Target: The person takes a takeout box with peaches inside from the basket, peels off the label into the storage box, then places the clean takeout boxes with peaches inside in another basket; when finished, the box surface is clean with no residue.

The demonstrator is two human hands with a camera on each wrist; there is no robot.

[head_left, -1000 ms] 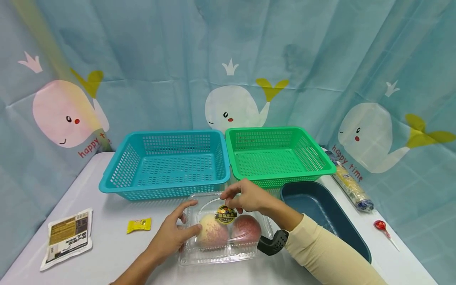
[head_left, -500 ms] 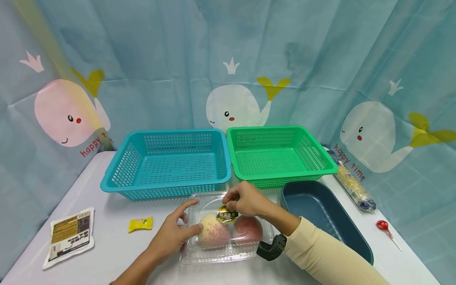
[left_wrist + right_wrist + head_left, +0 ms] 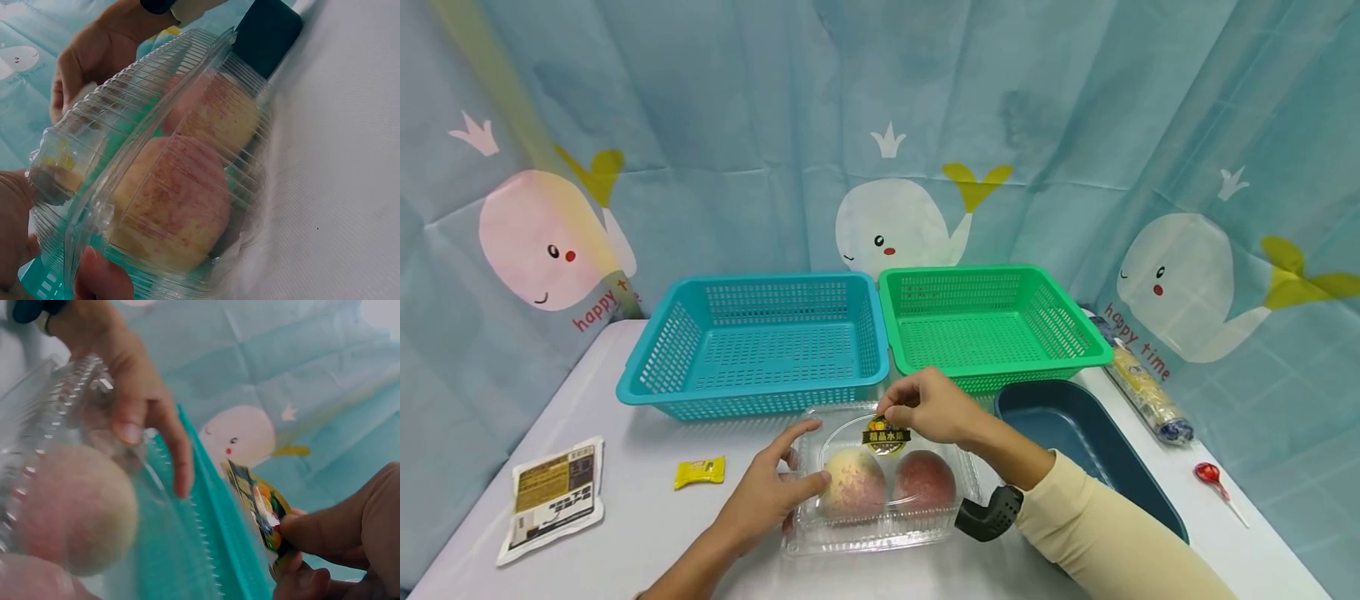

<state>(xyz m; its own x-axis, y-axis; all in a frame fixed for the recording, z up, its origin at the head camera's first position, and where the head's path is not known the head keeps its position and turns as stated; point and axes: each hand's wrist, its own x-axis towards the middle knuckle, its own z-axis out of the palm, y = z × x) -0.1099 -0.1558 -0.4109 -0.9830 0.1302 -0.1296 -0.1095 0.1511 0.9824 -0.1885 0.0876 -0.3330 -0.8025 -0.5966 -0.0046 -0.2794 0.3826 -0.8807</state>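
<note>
A clear plastic box (image 3: 880, 542) with two peaches (image 3: 853, 483) inside lies near the table's front middle. My left hand (image 3: 763, 496) grips its left side, thumb on the lid; the left wrist view shows a fingertip (image 3: 103, 275) against the box wall. Above the lid, my right hand (image 3: 942, 412) pinches the upper edge of a round black-and-gold label (image 3: 886, 436). In the right wrist view the label (image 3: 259, 509) stands up between the thumb and fingers of my right hand (image 3: 362, 537); whether its far edge touches the lid, I cannot tell.
Behind the box are a blue basket (image 3: 752, 397) and a green basket (image 3: 1000, 367). A dark blue tray (image 3: 1093, 437) lies right, beside a long wrapped packet (image 3: 1142, 387) and a red lollipop (image 3: 1207, 473). Left are a yellow packet (image 3: 700, 472) and a white-edged pouch (image 3: 553, 500).
My right hand has moved slightly up and right, and the label with it, farther above the peaches. My left hand keeps its grip on the box.
</note>
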